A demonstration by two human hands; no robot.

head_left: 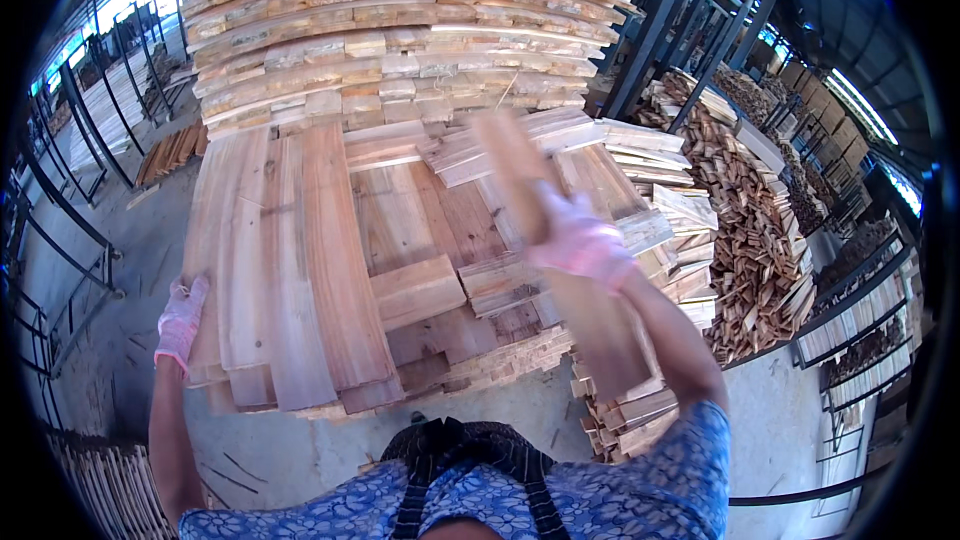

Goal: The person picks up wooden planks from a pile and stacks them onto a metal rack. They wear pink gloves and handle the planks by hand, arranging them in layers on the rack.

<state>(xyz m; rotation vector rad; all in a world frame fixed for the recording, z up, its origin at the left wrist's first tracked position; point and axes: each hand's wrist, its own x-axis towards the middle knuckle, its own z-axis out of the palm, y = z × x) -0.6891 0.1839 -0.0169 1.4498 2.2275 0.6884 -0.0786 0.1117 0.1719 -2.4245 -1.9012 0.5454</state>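
My right hand (582, 242), in a pink and white glove, is closed around the middle of a long wooden board (512, 165). The board is raised over the right part of the stack and slants from far left to near right; both it and the hand are smeared by motion. At the far left edge of the stack, my left hand (181, 318), gloved alike, rests against the side of the outermost board (222, 230) with its fingers stretched forward and nothing held. Several long boards (335, 240) lie side by side there. Shorter boards (420, 292) lie crosswise to their right.
Behind rises a tall pile of layered planks (400, 50). To the right stand another plank stack (690, 200) and a large heap of loose wood pieces (755, 250). Metal racks (85, 130) line the left. Concrete floor (500, 410) shows in front.
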